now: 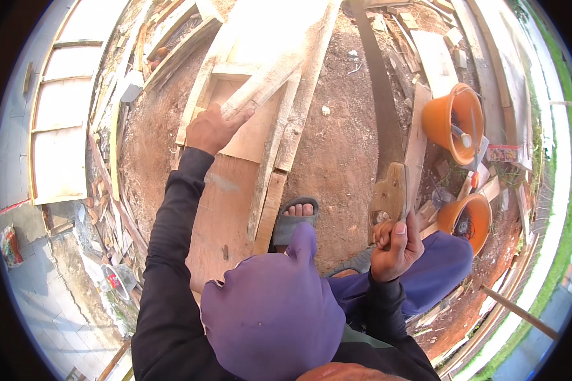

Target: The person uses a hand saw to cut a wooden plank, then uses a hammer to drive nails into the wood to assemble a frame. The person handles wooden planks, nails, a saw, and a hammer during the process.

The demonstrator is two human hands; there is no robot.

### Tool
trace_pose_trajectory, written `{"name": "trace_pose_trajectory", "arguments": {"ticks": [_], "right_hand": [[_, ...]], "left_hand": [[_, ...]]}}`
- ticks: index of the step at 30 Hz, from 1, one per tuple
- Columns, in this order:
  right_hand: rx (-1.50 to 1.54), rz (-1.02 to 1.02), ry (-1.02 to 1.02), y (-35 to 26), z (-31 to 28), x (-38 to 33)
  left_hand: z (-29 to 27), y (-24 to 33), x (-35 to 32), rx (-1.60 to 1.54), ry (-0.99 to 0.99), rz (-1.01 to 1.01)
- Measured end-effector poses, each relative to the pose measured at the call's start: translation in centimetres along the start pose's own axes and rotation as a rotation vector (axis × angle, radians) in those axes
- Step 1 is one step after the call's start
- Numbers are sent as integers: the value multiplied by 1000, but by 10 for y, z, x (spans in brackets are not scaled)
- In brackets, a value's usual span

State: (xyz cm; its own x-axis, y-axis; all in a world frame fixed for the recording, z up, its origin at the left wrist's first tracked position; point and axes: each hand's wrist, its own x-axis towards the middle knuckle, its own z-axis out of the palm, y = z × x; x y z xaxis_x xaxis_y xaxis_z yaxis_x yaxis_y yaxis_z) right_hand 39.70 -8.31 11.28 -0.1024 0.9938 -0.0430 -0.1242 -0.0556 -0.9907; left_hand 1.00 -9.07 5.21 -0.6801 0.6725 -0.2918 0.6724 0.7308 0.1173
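Note:
My left hand (215, 129) is closed around the near end of a pale wooden beam (260, 86). The beam lies slanted across a wooden frame with a plywood panel (225, 190). My right hand (397, 247) is wrapped round the wooden handle (389, 193) of a handsaw. The saw's long dark blade (382, 101) points away from me, above the dirt to the right of the frame and apart from the beam. Part of the handle is hidden behind my fingers.
Two orange buckets (435, 124) with things inside stand on the right, among wood scraps. My sandalled foot (297, 219) rests on the reddish dirt (337, 152) beside the frame. Offcuts (178, 51) are piled at the far left. A framed panel (60, 133) stands at the left edge.

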Motion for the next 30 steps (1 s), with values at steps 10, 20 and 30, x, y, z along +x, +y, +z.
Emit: {"name": "trace_pose_trajectory", "arguments": {"ticks": [10, 20, 30], "right_hand": [[-454, 90, -367, 13, -5, -11], [-448, 113, -298, 38, 9, -9], [-414, 140, -230, 56, 8, -12]], "left_hand": [[-2, 0, 21, -151, 45, 170], [24, 49, 52, -106, -91, 373], [33, 63, 61, -105, -176, 308]]}}
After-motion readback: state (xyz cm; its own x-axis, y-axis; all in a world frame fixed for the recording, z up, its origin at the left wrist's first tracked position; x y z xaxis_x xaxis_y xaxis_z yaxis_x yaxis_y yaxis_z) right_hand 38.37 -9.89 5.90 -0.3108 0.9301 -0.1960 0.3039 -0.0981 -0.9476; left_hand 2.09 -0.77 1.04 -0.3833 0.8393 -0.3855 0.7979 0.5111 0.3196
